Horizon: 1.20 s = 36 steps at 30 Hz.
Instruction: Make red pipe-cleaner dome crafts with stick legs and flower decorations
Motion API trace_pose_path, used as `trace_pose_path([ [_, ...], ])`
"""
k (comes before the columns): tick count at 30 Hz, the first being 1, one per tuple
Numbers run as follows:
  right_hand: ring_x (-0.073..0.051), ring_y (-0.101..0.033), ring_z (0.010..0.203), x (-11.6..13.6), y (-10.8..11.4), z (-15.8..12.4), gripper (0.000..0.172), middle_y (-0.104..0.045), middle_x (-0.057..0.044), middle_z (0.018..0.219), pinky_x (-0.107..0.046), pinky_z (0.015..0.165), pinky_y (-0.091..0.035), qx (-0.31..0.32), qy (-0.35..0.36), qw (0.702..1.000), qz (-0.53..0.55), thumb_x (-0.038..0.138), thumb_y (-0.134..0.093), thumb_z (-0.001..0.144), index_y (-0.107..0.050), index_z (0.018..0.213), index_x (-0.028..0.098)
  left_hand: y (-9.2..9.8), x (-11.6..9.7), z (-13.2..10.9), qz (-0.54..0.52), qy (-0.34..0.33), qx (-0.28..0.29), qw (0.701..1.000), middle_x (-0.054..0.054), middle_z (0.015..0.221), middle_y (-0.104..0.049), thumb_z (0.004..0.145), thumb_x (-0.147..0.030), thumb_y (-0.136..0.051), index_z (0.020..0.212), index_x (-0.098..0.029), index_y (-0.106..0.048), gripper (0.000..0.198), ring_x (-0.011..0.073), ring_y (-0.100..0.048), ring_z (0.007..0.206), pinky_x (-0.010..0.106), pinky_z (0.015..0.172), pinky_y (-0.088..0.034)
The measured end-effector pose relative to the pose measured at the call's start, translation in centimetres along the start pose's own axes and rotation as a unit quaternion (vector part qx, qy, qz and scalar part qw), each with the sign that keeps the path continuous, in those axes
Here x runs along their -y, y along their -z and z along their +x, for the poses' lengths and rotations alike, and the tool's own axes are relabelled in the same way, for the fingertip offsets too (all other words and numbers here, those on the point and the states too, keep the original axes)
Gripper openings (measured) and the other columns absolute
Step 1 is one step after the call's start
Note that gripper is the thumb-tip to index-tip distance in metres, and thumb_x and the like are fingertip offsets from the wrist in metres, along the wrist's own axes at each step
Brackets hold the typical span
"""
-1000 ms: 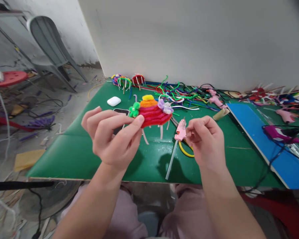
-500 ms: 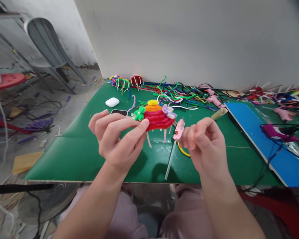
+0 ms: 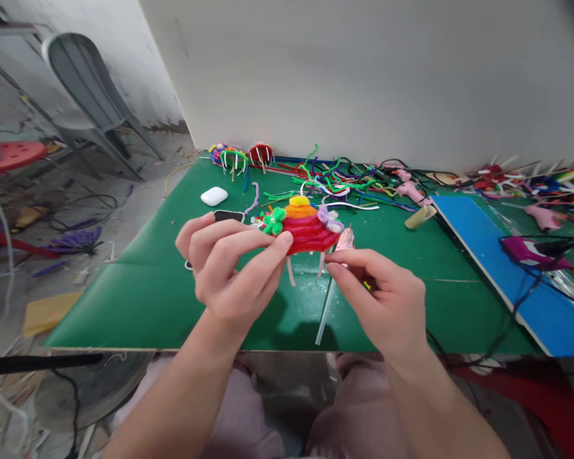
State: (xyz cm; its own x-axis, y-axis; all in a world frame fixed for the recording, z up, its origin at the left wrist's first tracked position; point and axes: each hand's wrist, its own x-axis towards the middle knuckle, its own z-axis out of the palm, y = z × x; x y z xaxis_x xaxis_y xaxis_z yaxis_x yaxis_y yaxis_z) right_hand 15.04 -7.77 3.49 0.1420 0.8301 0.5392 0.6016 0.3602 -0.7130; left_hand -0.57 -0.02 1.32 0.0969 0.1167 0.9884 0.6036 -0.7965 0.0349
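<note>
My left hand (image 3: 229, 268) pinches the left edge of a small dome made of red, orange and yellow pipe cleaners (image 3: 306, 228), held above the green table (image 3: 143, 287). The dome carries a green flower on its left, a lilac one on its right, and white legs hang beneath it. My right hand (image 3: 380, 296) reaches in from the right, thumb and forefinger pinched at the dome's lower right edge by a white leg. A pink glue gun (image 3: 343, 241) with a clear glue stick lies on the table just behind my right hand.
A white earbud case (image 3: 214, 196) and a dark phone (image 3: 228, 216) lie at the left. Loose pipe cleaners (image 3: 344, 178) and finished domes (image 3: 261, 154) line the back wall. A blue board (image 3: 502, 255), more glue guns (image 3: 536, 250) and cables sit right. A grey chair (image 3: 86, 83) stands far left.
My right hand has moved left from beside the glue gun and its fingertips have come to the dome's right edge. My left hand has kept the dome nearly still.
</note>
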Motion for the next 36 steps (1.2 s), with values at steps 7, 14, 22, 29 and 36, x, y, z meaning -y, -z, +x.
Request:
trace_pose_path([
  [7,-0.009,-0.047,0.047,0.4,1.7,-0.2,0.008,-0.055,0.003,0.058,-0.021,0.039,-0.04,-0.074,0.023,0.959,0.273,0.024,-0.064,0.08,-0.07,0.083,0.028,-0.4,0.7,-0.4,0.015,-0.011,-0.008,1.0,-0.002,0.072,-0.06,0.068,-0.011,-0.07,0.085,-0.026,-0.065,0.023,0.0147,-0.056,0.075,0.041,0.086,-0.039],
  [14,-0.006,-0.05,0.056,-2.2,4.5,2.3,0.016,-0.053,0.005,0.061,-0.014,0.037,-0.038,-0.161,-0.076,0.875,0.45,0.035,-0.081,0.057,-0.068,0.062,0.028,-0.6,1.3,-0.4,0.037,-0.004,-0.011,0.999,-0.001,0.073,-0.062,0.067,-0.012,-0.072,0.083,-0.025,-0.065,0.022,0.0159,-0.056,0.074,0.042,0.083,-0.041],
  [22,-0.015,-0.065,0.07,-6.7,0.5,2.5,0.018,-0.071,-0.004,0.078,-0.028,0.062,-0.052,-0.031,-0.284,0.905,0.316,0.038,-0.065,0.076,-0.068,0.075,0.02,-0.6,1.7,-0.6,0.047,0.013,-0.003,0.999,-0.001,0.072,-0.061,0.068,-0.012,-0.07,0.084,-0.026,-0.065,0.022,0.0166,-0.055,0.075,0.042,0.083,-0.04],
  [29,-0.019,-0.059,0.087,-7.0,0.2,2.2,0.039,-0.066,-0.008,0.11,-0.034,0.075,-0.048,0.069,-0.317,0.906,0.271,0.054,-0.052,0.081,-0.073,0.086,0.022,-0.5,2.1,-0.5,0.047,0.021,-0.005,0.999,-0.001,0.072,-0.061,0.07,-0.013,-0.069,0.085,-0.028,-0.065,0.022,0.0156,-0.055,0.075,0.039,0.082,-0.039],
  [36,-0.014,-0.058,0.072,-6.7,-0.5,2.4,0.037,-0.062,-0.001,0.068,-0.026,0.067,-0.048,0.069,-0.316,0.823,0.467,0.05,-0.062,0.076,-0.058,0.055,0.019,-0.6,2.0,-0.5,0.032,0.03,-0.004,0.999,-0.001,0.072,-0.061,0.071,-0.013,-0.068,0.085,-0.027,-0.065,0.02,0.0155,-0.055,0.076,0.039,0.083,-0.039],
])
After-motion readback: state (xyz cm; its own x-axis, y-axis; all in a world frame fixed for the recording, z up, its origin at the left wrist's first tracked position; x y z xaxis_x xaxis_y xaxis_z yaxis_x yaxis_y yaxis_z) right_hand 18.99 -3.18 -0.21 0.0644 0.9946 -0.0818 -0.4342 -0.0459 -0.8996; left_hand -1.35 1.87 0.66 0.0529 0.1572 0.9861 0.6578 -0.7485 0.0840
